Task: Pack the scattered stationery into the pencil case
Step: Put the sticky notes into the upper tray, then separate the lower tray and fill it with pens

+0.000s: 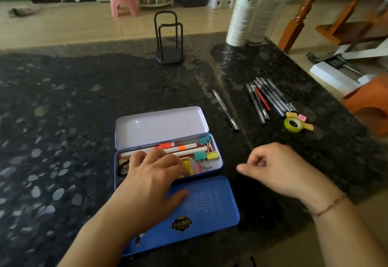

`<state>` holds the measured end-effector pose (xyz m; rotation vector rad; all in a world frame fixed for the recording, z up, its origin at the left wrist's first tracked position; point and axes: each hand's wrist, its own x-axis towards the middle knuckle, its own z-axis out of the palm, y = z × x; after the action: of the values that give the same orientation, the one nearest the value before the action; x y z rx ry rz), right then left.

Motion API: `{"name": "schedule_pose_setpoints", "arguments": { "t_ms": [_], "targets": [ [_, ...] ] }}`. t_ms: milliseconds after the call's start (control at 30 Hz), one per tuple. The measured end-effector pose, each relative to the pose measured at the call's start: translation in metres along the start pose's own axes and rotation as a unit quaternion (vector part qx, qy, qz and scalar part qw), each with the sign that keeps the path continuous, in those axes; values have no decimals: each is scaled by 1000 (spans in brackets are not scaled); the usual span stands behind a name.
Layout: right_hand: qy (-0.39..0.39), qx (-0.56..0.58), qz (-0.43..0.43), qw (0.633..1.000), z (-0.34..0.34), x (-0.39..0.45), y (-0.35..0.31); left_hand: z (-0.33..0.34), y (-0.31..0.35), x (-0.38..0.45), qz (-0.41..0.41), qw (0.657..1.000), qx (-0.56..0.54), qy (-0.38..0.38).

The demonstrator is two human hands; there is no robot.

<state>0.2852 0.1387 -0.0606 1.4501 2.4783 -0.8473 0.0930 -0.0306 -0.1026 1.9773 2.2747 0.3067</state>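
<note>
A blue metal pencil case lies open on the dark stone counter, its pale inner lid tipped back. Inside lie white markers with orange bands, binder clips, a yellow eraser packet and black scissors. A second blue lid rests in front of the case. My left hand lies flat over the case's contents, fingers spread. My right hand hovers to the right of the case, fingers loosely curled, holding nothing. A single pen, several pens in a bunch and a tape roll lie further right.
A black wire holder stands at the counter's far middle. Stacked white paper cups stand at the far right corner. Small sticky tabs lie by the tape. The counter edge runs diagonally at right, with an orange stool beyond.
</note>
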Motion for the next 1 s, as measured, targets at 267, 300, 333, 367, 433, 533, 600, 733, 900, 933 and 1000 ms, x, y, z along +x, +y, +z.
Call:
{"name": "schedule_pose_setpoints", "arguments": {
  "t_ms": [267,300,333,367,433,533,600,733,900,933,1000],
  "targets": [
    [299,11,20,954,-8,62,17,1,14,6,-16,1000,2,4],
    [295,-17,31,955,-10,76,19,0,14,6,-12,1000,-8,4],
    [285,-49,46,956,-11,90,19,-1,14,5,-9,1000,-21,4],
    [271,-81,66,957,-12,100,19,-3,13,5,-12,999,-38,5],
    [246,-126,109,955,-12,112,16,-6,11,4,-24,997,-71,14],
    [261,-134,133,947,-10,116,18,-10,4,2,-19,995,-96,20],
    [266,-120,119,949,-7,108,23,-16,-1,-1,-15,992,-123,19],
    [221,-17,90,971,5,54,35,-25,-11,-7,-74,984,-155,39],
    [188,-36,-53,980,45,-42,27,-28,-10,-6,-112,965,-179,155],
    [170,-43,-105,979,53,-53,20,-30,-7,-5,-102,960,-193,175],
    [127,-81,-176,973,68,-61,10,-35,0,-6,-54,950,-233,199]
  ]
}}
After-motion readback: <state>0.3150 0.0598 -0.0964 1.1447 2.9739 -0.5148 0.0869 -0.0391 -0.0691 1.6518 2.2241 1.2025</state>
